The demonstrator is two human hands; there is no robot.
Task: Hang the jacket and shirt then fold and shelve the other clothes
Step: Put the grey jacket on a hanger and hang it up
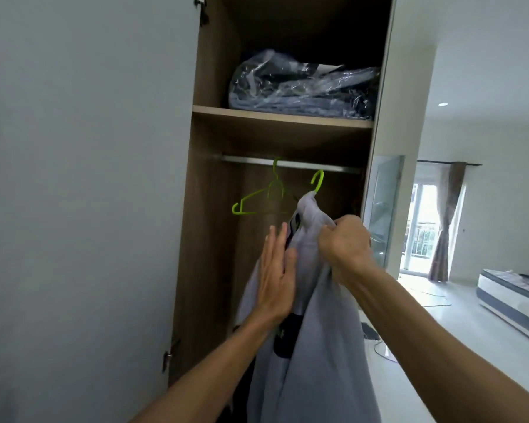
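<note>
Two green hangers mark the stage reached. One empty hanger (258,198) hangs on the wardrobe rail (251,160); the other, of which only the hook (318,181) shows, carries a grey garment (318,346) and is held up just below the rail, its hook not seen over the bar. The right hand (345,242) grips a bunch of the garment's cloth near the collar, fingers curled tight round it. The left hand (275,276) lies flat with straight fingers against the garment's front, pressing rather than gripping. Whether this garment is the jacket or the shirt cannot be told. By this evidence the first hanging is close to done but not complete: the hook must be set on the rail, and the empty hanger suggests a second garment to follow. Folding and shelving seem not begun; the shelf (281,117) bears a plastic-wrapped bundle (303,83), and blurred items lie on the bed (507,303), well apart at the right.
</note>
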